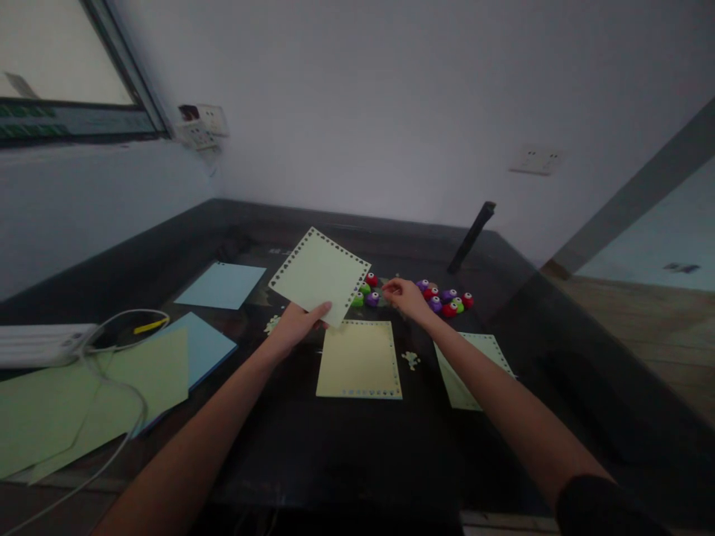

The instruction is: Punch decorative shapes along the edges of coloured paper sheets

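My left hand holds a pale green sheet by its lower corner, tilted above the table. Small punched holes run along several of its edges. My right hand is closed in a pinch just right of the sheet, apart from it; anything between the fingertips is too small to make out. Beyond the sheet's right corner sit several red, green and purple round punches, partly hidden by it. More such punches lie right of my right hand. A yellowish sheet with holes along its edges lies flat below.
Another punched sheet lies under my right forearm. Paper scraps are scattered beside the yellowish sheet. Blue paper, large green sheets, a white cable and a white device occupy the left. A black post stands at the back right.
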The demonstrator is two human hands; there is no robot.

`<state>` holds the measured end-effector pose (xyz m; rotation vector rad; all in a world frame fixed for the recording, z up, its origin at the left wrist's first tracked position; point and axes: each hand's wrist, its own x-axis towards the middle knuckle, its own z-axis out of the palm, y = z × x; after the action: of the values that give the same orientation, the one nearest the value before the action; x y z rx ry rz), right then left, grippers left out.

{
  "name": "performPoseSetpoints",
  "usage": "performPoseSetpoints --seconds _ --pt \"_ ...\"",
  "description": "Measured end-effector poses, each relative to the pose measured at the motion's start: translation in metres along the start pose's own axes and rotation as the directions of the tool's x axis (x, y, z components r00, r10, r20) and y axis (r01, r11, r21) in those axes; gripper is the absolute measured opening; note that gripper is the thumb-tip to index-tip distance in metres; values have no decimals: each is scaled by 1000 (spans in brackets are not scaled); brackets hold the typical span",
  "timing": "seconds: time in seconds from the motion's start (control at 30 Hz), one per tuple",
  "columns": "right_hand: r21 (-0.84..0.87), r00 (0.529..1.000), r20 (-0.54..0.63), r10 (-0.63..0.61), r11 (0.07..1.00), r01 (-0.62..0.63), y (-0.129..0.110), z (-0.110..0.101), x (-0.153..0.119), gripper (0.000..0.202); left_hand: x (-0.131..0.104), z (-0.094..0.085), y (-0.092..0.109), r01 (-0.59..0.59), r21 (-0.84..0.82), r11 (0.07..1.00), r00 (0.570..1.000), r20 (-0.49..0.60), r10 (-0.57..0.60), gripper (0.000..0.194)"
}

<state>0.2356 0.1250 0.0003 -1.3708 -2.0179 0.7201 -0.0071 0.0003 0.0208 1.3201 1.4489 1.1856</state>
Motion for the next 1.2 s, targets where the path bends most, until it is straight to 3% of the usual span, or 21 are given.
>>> performPoseSetpoints --seconds 0.23,0.47,0.93,1.2 --pt "-118 993 -103 59 991 -71 2 18 36 17 -4 2 5 31 -8 999 999 -10 -31 25" --pt "-216 995 -76 68 973 -83 6 31 53 27 -8 2 13 16 36 999 1000 8 -17 20" --pt "-348 997 -38 63 935 -72 -5 33 51 20 -12 5 20 12 50 999 1000 1 -12 16" --pt "-284 996 -67 60 956 -77 2 30 44 25 -8 3 15 7 68 998 1000 28 -9 19"
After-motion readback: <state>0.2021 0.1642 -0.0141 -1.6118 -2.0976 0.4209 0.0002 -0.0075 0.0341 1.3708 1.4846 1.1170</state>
